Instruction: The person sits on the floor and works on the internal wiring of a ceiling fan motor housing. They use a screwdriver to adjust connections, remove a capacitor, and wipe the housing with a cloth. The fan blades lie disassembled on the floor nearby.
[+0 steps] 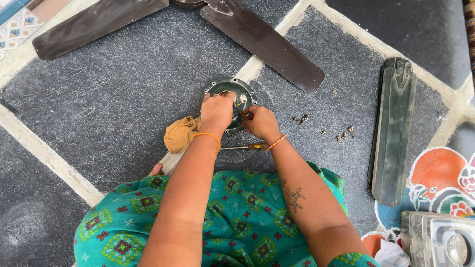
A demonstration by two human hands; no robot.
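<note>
Motor plate [231, 88]: one round metal disc, flat on the stone floor [109, 109] in the middle of the scene, just past the person's knees; wires show in its open top.
Left hand [216, 111]: curled over the near-left rim of the plate, fingers pressed together and bearing down; judged to be steadying the disc so it does not turn.
Right hand [261, 123]: at the near-right rim, fingertips pinched on something small by the wires; what it grips is too small to tell.
Screwdriver [245, 147]: one, lying on the floor under the wrists, handle to the right; set within easy reach of the right hand.
Cloth [181, 133]: one tan rag, bunched just left of the plate, touching the left wrist.
Screws [341, 134]: a loose scatter of about six small pieces right of the plate, with a further pair [300, 118] nearer to it; seemingly kept together so none gets lost.
Blades [264, 44]: two brown ones spread at the far side, joined to a hub at the top edge; they lie well apart from the hands.
Loose blades [393, 128]: at least two dark ones stacked at the right, laid aside out of the way.
Plastic box [438, 240]: one clear one, near right corner.
</note>
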